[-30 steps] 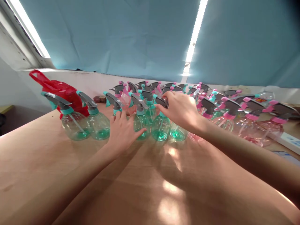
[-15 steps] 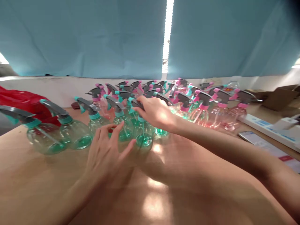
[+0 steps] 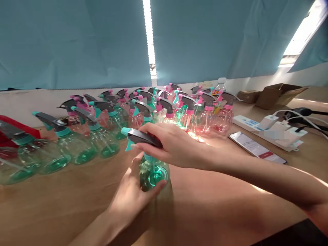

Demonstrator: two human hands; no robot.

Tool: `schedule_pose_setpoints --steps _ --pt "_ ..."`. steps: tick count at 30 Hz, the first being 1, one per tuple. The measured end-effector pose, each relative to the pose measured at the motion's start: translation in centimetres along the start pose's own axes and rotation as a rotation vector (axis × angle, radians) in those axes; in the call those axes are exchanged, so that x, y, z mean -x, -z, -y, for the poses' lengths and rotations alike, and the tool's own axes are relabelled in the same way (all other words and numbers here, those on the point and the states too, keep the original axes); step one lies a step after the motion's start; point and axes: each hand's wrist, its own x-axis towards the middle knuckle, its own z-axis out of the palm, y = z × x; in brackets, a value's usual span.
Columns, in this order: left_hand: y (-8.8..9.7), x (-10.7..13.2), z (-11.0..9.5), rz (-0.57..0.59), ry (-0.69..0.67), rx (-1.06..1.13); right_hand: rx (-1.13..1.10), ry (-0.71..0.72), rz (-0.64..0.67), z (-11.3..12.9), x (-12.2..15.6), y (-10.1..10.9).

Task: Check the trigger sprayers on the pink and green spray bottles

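Note:
A green spray bottle (image 3: 155,174) with a grey and turquoise trigger head is between my hands, in front of the other bottles. My right hand (image 3: 176,145) grips its spray head from the right, fingers and thumb on either side of the grey top. Around the left side of the bottle's body curls my left hand (image 3: 138,188), thumb along the lower front; part of its fingers is hidden behind the bottle. To the left stand several green spray bottles (image 3: 83,150) in a slanting row, their nozzles pointing left.
Pink spray bottles (image 3: 206,119) and more green ones crowd the back of the wooden table (image 3: 200,205). A phone (image 3: 256,148) lies at the right, by a white power strip (image 3: 266,135) with plugs. Behind are a cardboard box (image 3: 279,95) and, far left, red material (image 3: 17,128).
My right hand has brought the spray bottle forward, away from the group. My left hand, open before, has closed around its body. The view has turned right.

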Motion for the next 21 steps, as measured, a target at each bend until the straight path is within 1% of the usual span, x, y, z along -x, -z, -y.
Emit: schedule_pose_setpoints --steps 2,5,7,10,12,16,18,21 --pt "-1.1 -0.3 -1.0 0.035 -0.012 0.040 -0.111 -0.012 0.009 -1.0 1.2 0.9" --pt "-2.5 -0.9 -2.1 0.055 -0.100 0.067 -0.281 -0.047 0.055 -2.6 2.9 2.1" --pt "-3.4 -1.5 -2.6 0.060 -0.130 0.076 -0.367 -0.090 0.086 -3.6 3.8 2.8" --pt "-4.7 -2.5 -3.2 0.086 -0.163 0.095 -0.450 -0.186 0.092 -4.8 4.7 3.4" --pt "-5.5 -3.4 -3.6 0.114 -0.205 0.126 -0.479 -0.221 0.076 -5.2 4.9 3.6" --pt "-6.5 -5.1 -4.0 0.119 -0.289 0.208 -0.499 -0.304 0.028 -5.1 4.5 3.9" --pt "-6.7 -5.7 -3.9 0.132 -0.301 0.215 -0.483 -0.338 -0.003 -4.9 4.1 4.1" --pt "-6.7 -6.1 -3.5 0.151 -0.310 0.200 -0.489 -0.323 -0.027 -5.0 3.8 4.0"
